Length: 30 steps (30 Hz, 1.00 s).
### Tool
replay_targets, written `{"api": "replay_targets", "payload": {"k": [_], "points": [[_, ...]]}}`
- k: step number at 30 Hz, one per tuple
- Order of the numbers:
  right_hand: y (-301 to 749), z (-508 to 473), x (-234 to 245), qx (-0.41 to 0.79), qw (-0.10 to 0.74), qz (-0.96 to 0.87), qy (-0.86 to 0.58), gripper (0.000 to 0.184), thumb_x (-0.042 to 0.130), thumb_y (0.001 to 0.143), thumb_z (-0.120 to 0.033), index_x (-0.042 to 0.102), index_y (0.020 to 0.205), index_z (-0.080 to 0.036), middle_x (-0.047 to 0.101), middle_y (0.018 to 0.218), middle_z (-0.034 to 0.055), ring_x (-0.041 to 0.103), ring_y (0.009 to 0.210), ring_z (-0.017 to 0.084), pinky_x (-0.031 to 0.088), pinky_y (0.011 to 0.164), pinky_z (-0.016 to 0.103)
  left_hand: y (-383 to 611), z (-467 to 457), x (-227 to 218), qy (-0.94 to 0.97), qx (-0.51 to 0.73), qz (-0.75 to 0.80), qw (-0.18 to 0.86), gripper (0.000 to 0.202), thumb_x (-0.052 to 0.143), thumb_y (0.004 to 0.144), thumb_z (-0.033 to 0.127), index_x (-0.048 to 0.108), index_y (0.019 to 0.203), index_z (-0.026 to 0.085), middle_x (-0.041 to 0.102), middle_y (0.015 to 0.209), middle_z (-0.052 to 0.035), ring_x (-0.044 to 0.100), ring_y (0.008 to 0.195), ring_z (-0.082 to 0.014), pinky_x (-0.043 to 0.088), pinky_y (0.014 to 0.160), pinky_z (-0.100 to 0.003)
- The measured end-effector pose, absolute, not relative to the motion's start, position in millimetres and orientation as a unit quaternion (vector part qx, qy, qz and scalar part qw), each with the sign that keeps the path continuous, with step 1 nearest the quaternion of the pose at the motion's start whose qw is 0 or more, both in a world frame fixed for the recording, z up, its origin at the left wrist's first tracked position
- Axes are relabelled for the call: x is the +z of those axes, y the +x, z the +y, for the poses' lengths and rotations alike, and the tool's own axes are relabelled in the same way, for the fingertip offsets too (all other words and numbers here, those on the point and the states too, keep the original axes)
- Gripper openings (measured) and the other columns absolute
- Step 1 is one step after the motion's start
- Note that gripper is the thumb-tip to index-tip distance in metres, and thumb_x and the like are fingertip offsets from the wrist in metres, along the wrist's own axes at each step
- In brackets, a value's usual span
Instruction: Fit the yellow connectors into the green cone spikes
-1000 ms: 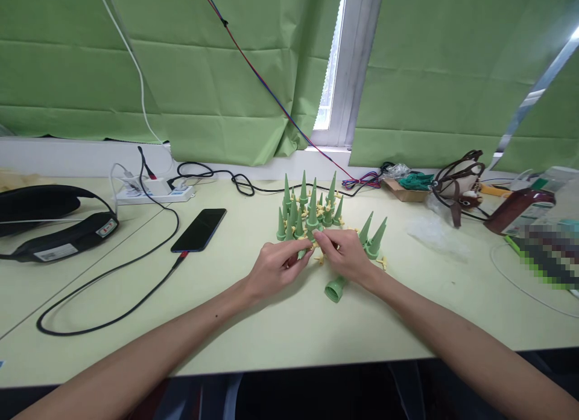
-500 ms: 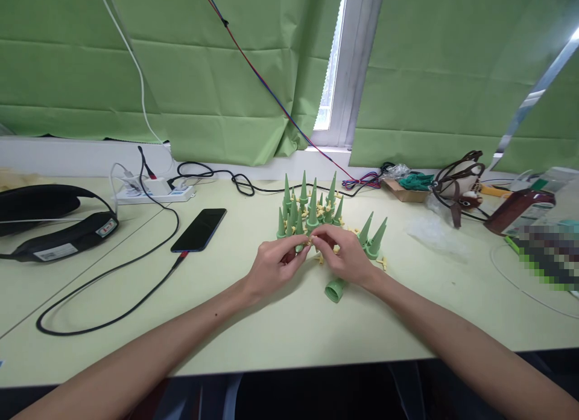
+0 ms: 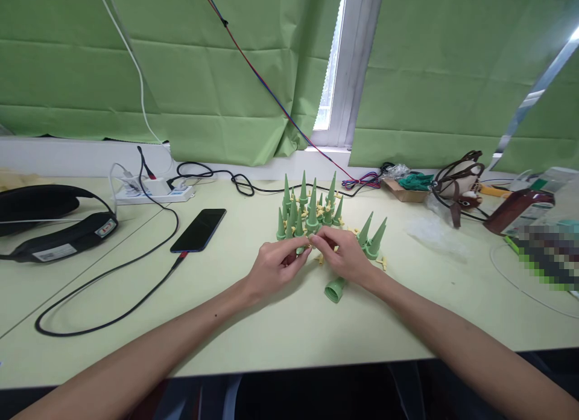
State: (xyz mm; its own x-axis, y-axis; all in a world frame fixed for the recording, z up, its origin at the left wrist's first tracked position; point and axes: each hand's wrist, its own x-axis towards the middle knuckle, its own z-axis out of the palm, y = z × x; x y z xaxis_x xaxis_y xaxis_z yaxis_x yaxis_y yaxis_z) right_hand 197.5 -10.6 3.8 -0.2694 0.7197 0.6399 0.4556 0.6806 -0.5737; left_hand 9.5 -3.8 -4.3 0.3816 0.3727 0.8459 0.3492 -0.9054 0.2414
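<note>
My left hand (image 3: 274,264) is closed, thumb and index finger pinching a small green part (image 3: 300,250), mostly hidden, that looks like a cone-shaped spike. My right hand (image 3: 344,255) meets it fingertip to fingertip, pinched on a tiny yellowish piece (image 3: 310,245) largely covered by the fingers. Just behind the hands stands a cluster of green cone-shaped spikes (image 3: 312,209), points up, with small yellow T-shaped valves among them. Two more spikes (image 3: 374,242) stand right of my right hand, near a yellow valve (image 3: 384,264). A green spike (image 3: 334,290) lies with its hollow end towards me, below my right wrist.
On the pale table (image 3: 253,341), a phone (image 3: 199,230) with a looped black cable lies left. Further left are a power strip (image 3: 156,195) and a black headset-like device (image 3: 67,239). A small cardboard box (image 3: 400,190), plastic wrap (image 3: 436,236) and a dark red bottle (image 3: 520,210) are right.
My right fingertips have shifted slightly and closed in against my left fingertips, so less of the small yellow piece shows. The spikes around them stay put.
</note>
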Motion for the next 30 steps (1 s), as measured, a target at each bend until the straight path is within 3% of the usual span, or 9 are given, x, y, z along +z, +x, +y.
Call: {"api": "replay_targets", "payload": {"k": [4,8,12,16,22,30], "points": [[197.8,-7.6,0.5,0.137,0.468,-0.784,-0.385,0.047,0.045,0.1,-0.041,0.04,0.059,-0.019,0.038,0.051,-0.0051,0.034,0.048,0.009,0.029,0.05,0.025,9.5,-4.1,-4.7,0.836,0.505,0.214,0.014,0.011,0.063,0.09,0.017,0.069,0.099,0.016,0.061,0.059,0.0049,0.04,0.043,-0.0043,0.036,0.046,-0.017],[197.9,-8.4,1.9,0.133,0.47,-0.778,-0.395,0.045,0.044,0.101,-0.039,0.044,0.06,-0.019,0.04,0.051,-0.0046,0.036,0.048,0.009,0.03,0.051,0.025,9.6,-3.4,-5.3,0.831,0.507,0.228,0.022,0.011,0.062,0.091,0.02,0.069,0.098,0.016,0.06,0.057,0.0054,0.039,0.042,-0.0044,0.036,0.045,-0.017],[197.6,-12.8,7.1,0.149,0.48,-0.775,-0.384,0.024,0.047,0.1,-0.031,0.058,0.084,-0.019,0.058,0.066,-0.0009,0.049,0.057,0.011,0.038,0.055,0.024,9.6,-2.2,-5.2,0.816,0.519,0.252,0.033,0.009,0.064,0.09,0.021,0.069,0.096,0.015,0.064,0.063,0.0035,0.038,0.042,-0.0038,0.038,0.045,-0.017],[197.8,-15.1,7.8,0.15,0.481,-0.787,-0.357,0.014,0.048,0.098,-0.026,0.06,0.097,-0.019,0.065,0.081,0.0035,0.057,0.066,0.014,0.043,0.059,0.024,9.4,-1.2,-5.7,0.808,0.53,0.255,0.028,0.01,0.065,0.09,0.021,0.069,0.097,0.015,0.065,0.062,0.0036,0.039,0.042,-0.0038,0.038,0.045,-0.017],[197.6,-13.5,5.0,0.14,0.476,-0.793,-0.355,0.017,0.047,0.099,-0.024,0.058,0.087,-0.019,0.057,0.07,-0.0001,0.05,0.06,0.012,0.04,0.059,0.025,9.5,-1.5,-6.2,0.816,0.527,0.235,0.003,0.009,0.064,0.09,0.02,0.069,0.097,0.016,0.066,0.064,0.0032,0.04,0.042,-0.004,0.039,0.046,-0.017],[197.2,-9.0,0.4,0.125,0.472,-0.78,-0.391,0.044,0.045,0.101,-0.036,0.041,0.06,-0.02,0.04,0.053,-0.0043,0.036,0.05,0.01,0.03,0.053,0.025,10.5,-4.4,-4.2,0.833,0.513,0.204,-0.015,0.008,0.064,0.09,0.016,0.067,0.097,0.016,0.064,0.061,0.0039,0.041,0.043,-0.004,0.035,0.045,-0.017]]}}
